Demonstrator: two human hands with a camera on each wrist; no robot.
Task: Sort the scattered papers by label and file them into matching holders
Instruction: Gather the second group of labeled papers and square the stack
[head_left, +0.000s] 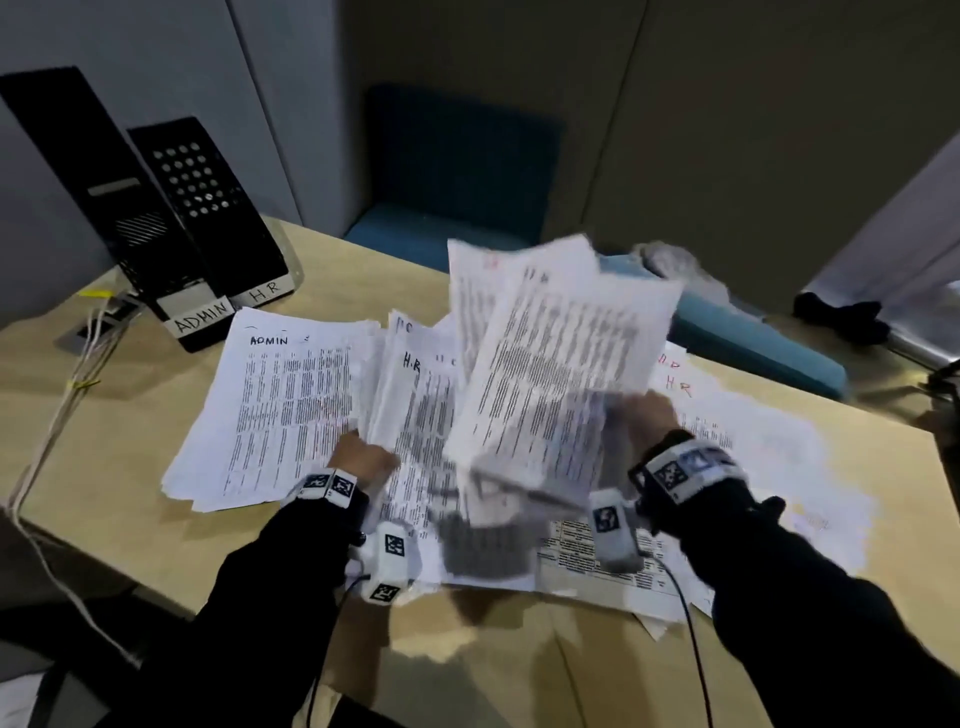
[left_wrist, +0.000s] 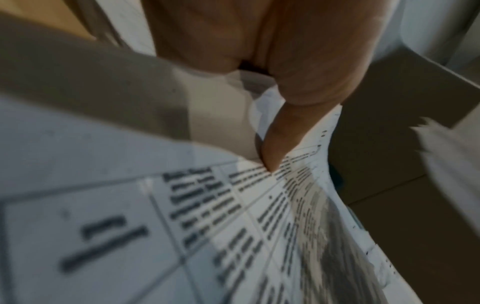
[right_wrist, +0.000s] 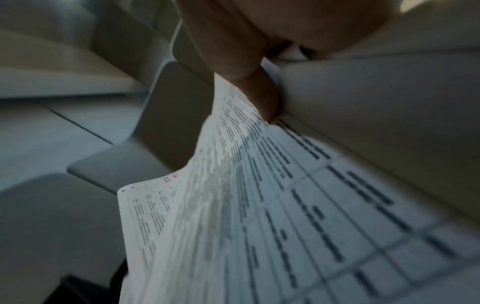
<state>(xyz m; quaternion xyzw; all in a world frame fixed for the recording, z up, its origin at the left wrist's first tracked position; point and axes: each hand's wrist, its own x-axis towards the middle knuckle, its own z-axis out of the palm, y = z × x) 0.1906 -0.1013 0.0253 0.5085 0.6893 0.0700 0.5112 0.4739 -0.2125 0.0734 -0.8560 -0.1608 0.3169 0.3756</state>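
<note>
Printed papers lie scattered over the wooden table (head_left: 130, 467), one sheet headed ADMIN (head_left: 291, 395), others marked HR (head_left: 675, 384). My right hand (head_left: 647, 415) holds a blurred sheaf of papers (head_left: 561, 364) raised above the pile; its thumb (right_wrist: 259, 98) pinches the printed sheets (right_wrist: 259, 205). My left hand (head_left: 363, 460) grips the edge of a lifted sheaf marked HR (head_left: 410, 395), and its thumb (left_wrist: 278, 144) presses on the top sheet (left_wrist: 207, 226). Two black holders stand at the back left, labelled ADMIN (head_left: 202, 314) and HR (head_left: 265, 293).
White cables (head_left: 78, 374) run down the table's left side near a socket plate. A blue pad (head_left: 753, 338) lies behind the pile, with a dark bundle (head_left: 841, 312) at the far right. A blue chair (head_left: 457, 171) stands beyond the table.
</note>
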